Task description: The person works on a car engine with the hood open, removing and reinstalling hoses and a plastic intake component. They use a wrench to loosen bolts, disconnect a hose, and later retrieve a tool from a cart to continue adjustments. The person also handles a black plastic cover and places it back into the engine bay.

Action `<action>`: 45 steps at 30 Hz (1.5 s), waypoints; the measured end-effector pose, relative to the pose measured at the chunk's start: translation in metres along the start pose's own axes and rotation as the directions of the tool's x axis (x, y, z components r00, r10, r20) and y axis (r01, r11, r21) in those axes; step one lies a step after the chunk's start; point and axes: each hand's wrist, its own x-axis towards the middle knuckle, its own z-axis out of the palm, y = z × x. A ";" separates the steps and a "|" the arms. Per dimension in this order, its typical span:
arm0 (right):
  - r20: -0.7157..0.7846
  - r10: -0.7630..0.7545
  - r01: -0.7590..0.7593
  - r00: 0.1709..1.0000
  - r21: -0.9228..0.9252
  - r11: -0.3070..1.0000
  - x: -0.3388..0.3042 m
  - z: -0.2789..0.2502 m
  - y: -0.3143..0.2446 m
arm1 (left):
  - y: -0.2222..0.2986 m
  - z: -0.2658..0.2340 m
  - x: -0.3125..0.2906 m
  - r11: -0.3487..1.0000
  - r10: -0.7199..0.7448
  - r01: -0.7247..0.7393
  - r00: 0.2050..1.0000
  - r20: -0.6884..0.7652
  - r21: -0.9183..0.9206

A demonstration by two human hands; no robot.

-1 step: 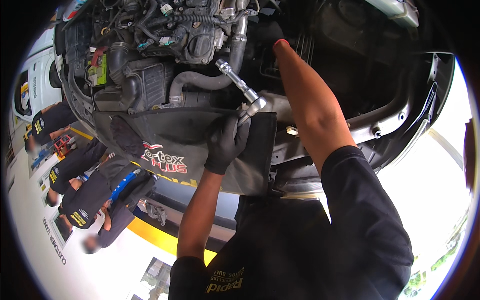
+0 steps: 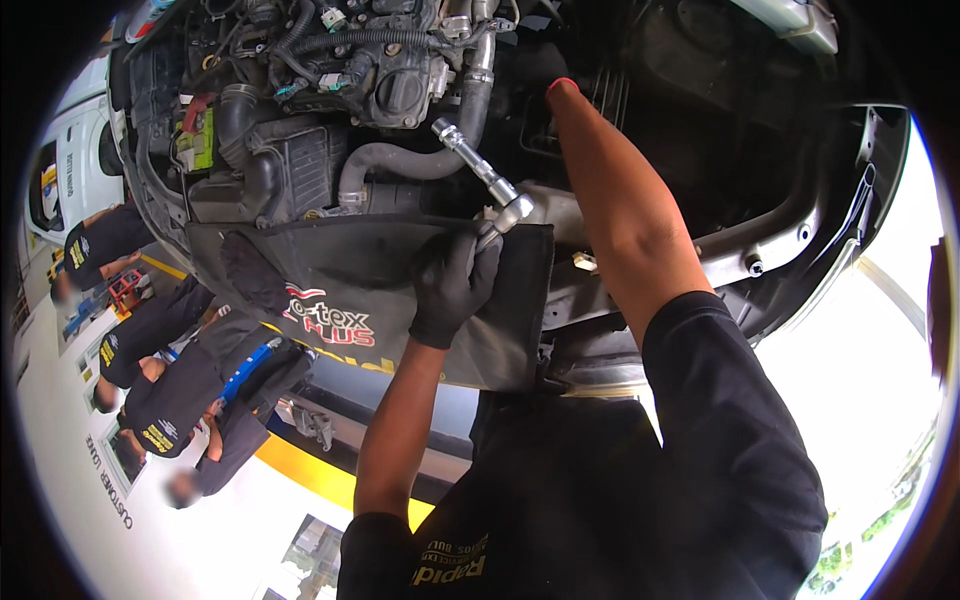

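My left hand (image 2: 456, 285), in a black glove, is closed around the handle of a socket ratchet (image 2: 516, 208). A chrome extension with a socket (image 2: 470, 158) on its end points up and to the left, above the front edge of the engine bay. Below that hand lies a black fender cover (image 2: 390, 265), draped over the car's front. My right arm reaches deep into the bay beside a metal pipe (image 2: 477, 100). Its gloved right hand (image 2: 538, 68), with a red cuff, is mostly lost in shadow, so the fingers and anything in them are hidden.
The engine (image 2: 400, 80) fills the upper left, with an air filter box (image 2: 290, 165), a curved hose (image 2: 400, 160) and a green battery (image 2: 197, 145). A metal front crossmember (image 2: 720, 255) runs at right. Several people in dark shirts (image 2: 165, 400) are at left, near a white vehicle (image 2: 75, 180).
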 end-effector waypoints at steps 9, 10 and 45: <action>0.200 -0.105 0.140 0.974 -0.169 0.976 -0.009 -0.009 -0.023 | -0.001 -0.004 0.004 0.999 -0.026 0.026 1.000 0.009 -0.020; 0.237 -0.039 0.060 0.971 -0.083 0.995 -0.011 -0.010 -0.025 | -0.001 -0.004 0.003 1.000 -0.027 0.027 1.000 0.004 -0.016; -0.093 -0.191 0.164 0.977 -0.241 0.956 0.024 -0.065 0.013 | 0.005 0.003 0.014 0.997 0.078 -0.080 0.985 -0.155 -0.008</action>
